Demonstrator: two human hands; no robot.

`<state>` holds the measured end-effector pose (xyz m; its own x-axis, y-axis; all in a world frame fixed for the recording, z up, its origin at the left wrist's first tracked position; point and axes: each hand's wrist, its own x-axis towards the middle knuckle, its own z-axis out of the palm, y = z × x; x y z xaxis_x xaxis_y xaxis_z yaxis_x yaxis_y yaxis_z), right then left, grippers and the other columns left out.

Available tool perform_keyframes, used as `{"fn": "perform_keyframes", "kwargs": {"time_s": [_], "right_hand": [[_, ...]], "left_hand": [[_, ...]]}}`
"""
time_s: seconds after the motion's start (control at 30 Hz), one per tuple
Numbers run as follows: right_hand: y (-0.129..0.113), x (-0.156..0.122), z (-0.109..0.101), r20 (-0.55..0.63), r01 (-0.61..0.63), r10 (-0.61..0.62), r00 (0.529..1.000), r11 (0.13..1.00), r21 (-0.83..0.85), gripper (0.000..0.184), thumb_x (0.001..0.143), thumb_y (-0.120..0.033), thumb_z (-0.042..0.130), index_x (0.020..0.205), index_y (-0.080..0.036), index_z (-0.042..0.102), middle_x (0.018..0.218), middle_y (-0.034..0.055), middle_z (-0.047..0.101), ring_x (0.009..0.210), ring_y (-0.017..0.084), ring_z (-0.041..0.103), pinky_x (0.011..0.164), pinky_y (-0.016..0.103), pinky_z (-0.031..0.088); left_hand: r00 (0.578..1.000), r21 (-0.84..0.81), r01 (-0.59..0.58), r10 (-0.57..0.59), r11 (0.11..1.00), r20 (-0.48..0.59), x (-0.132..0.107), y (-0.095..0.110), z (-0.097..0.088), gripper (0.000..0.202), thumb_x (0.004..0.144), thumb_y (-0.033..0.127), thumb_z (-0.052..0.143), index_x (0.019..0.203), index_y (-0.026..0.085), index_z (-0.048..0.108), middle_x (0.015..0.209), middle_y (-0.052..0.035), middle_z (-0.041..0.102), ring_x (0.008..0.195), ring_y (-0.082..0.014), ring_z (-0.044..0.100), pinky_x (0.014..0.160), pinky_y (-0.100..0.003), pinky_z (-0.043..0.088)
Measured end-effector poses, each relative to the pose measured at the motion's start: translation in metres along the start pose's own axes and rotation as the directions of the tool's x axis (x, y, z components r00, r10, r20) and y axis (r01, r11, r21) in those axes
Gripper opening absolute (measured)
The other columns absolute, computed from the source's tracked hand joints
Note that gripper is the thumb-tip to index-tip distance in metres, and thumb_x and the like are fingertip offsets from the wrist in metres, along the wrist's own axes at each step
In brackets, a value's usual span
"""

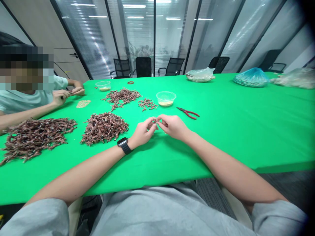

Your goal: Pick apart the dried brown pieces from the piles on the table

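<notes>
While the left hand [144,131] and right hand [173,126] pinch one small brown piece [154,120] over the green table [233,131], much seems left.
Head view: a brown heap [104,127] lies beside the left wrist; the clear bowl [166,97] beyond holds only a thin pale layer.

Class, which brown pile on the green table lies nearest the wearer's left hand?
The pile just left of the left hand and its watch; the larger pile lies farther left, the far piles farther back.
</notes>
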<state>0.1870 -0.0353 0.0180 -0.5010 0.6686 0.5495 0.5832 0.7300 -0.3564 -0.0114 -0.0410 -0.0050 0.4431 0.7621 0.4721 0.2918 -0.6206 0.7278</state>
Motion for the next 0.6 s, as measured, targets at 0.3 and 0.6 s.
{"fn": "perform_keyframes", "kwargs": {"time_s": [0.3, 0.6], "right_hand": [[-0.002, 0.000, -0.003, 0.028, -0.009, 0.008, 1.000, 0.999, 0.037, 0.019, 0.096, -0.032, 0.055, 0.098, -0.018, 0.068, 0.064, -0.0013, 0.056, 0.056, 0.012, 0.044, 0.060, 0.025, 0.029], [-0.012, 0.006, -0.003, 0.107, -0.370, 0.364, 0.925, 0.803, 0.467, 0.032, 0.085, -0.047, 0.066, 0.086, -0.015, 0.068, 0.052, -0.0061, 0.045, 0.047, 0.009, 0.036, 0.048, 0.025, 0.026]], "left_hand": [[1.000, -0.036, 0.005, -0.005, 0.999, 0.004, -0.001, 0.003, 0.000, 0.029, 0.101, 0.039, 0.048, 0.106, 0.014, 0.060, 0.082, -0.0043, 0.071, 0.057, -0.0087, 0.057, 0.057, -0.021, 0.045], [0.999, 0.036, -0.032, 0.032, 0.999, -0.005, -0.002, 0.001, 0.000, 0.034, 0.100, 0.038, 0.050, 0.122, 0.013, 0.057, 0.091, -0.0072, 0.073, 0.065, -0.0109, 0.061, 0.064, -0.022, 0.048]]}}
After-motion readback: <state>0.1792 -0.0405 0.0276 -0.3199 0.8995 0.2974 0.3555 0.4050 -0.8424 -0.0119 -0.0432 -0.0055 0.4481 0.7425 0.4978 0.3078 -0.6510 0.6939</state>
